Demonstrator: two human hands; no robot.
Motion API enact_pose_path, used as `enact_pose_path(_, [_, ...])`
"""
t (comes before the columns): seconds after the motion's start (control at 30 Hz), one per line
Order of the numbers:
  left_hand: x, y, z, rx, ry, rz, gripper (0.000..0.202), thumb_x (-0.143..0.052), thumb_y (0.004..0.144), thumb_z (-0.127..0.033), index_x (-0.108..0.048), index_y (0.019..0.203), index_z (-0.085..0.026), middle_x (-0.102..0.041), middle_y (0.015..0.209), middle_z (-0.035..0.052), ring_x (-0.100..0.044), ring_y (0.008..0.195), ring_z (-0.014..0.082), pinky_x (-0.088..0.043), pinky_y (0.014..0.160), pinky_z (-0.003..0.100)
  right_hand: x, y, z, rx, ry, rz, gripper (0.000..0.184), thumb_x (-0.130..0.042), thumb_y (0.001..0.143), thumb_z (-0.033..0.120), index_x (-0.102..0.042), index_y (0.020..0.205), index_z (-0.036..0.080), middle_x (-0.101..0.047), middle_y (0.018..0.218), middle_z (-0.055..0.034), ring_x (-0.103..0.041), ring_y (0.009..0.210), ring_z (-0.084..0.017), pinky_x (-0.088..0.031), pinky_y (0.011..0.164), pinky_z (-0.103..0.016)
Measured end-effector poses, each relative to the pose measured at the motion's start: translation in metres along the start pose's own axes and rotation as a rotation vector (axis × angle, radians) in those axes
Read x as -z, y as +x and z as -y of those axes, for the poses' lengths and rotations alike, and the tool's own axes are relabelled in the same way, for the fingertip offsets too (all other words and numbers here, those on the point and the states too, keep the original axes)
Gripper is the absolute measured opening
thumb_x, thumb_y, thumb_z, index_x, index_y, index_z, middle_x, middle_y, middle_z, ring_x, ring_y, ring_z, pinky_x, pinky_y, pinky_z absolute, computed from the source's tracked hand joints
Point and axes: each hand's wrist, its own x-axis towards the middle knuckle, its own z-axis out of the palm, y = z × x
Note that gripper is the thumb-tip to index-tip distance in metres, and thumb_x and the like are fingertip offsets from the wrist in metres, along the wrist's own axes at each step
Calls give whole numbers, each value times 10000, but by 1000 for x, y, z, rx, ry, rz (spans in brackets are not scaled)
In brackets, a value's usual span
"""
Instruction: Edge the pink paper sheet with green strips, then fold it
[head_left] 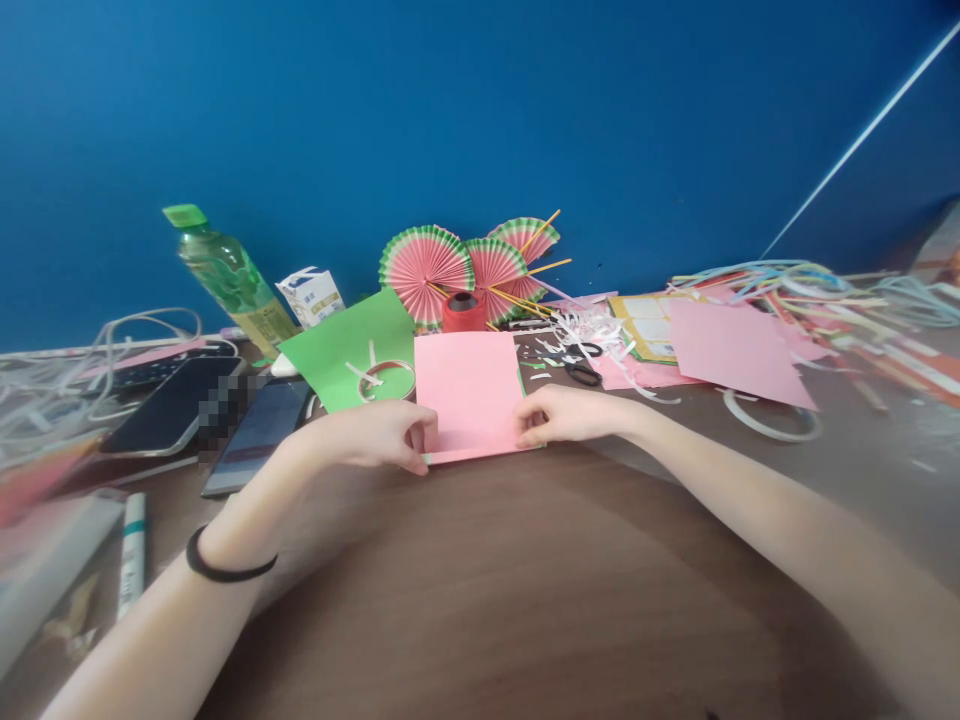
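Observation:
A pink sheet of paper point(469, 385) lies on the brown table in front of me, with a narrow strip folded along its near edge and a bit of green at its right side. My left hand point(382, 435) pinches the near left corner of this sheet between thumb and fingers. At the near right side, my right hand point(559, 415) grips the paper's edge, its fingers curled. Just left of the sheet, a roll of tape point(386, 380) rests on a green sheet point(337, 345) with white paper scraps.
Pleated paper fans point(427, 265) lean by the blue wall behind a red spool point(464, 314). Black scissors point(583, 373) and paper shreds lie to their right, near another pink sheet point(739, 350). Phones point(259, 435), a tilted bottle point(229, 275) and a marker point(133, 555) are leftward.

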Motion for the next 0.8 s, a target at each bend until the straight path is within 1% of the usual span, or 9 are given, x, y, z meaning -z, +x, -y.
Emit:
enact_pose_path(0.23, [0,1,0,-13,2,-21,213,-592,614,-362,-490,698,-196,-567,712,-17,-502,651,141,-310,524,220,0,0,1,-7,9,4,179,-562,711,323,-603,685,151,-579,640,10,-490,587,-98,-337,542,-208])
enact_pose_path(0.43, [0,1,-2,-8,-30,19,188,-577,619,-355,-505,649,-184,-552,661,-14,-500,615,140,-297,509,230,1,0,-4,25,29,13,191,-563,711,336,-610,700,151,-586,648,6,-498,591,-99,-343,548,-207])
enact_pose_path(0.5, [0,2,-1,-17,-45,22,186,-575,624,-358,-519,645,-182,-555,650,-14,-501,606,141,-297,509,234,2,0,-5,32,33,20,208,-550,724,348,-611,700,150,-598,660,1,-504,603,-103,-349,562,-211])
enact_pose_path(0.63, [0,3,2,-25,-66,25,190,-583,622,-362,-536,640,-179,-566,636,-14,-507,596,142,-303,514,238,4,-2,-4,41,34,42,299,-484,772,402,-599,665,148,-603,665,-7,-491,597,-101,-349,573,-220])
enact_pose_path(0.7, [0,4,3,-25,-69,23,193,-584,623,-363,-537,634,-177,-574,636,-13,-510,595,141,-308,518,239,6,-3,-3,40,33,61,281,-536,736,422,-605,699,153,-602,679,-4,-496,608,-103,-353,567,-215])
enact_pose_path(0.8, [0,3,2,-13,-71,19,191,-584,627,-362,-547,636,-175,-591,642,-11,-517,600,142,-312,521,236,7,-4,-5,62,23,84,245,-627,663,384,-607,745,154,-589,682,1,-504,619,-105,-360,551,-206])
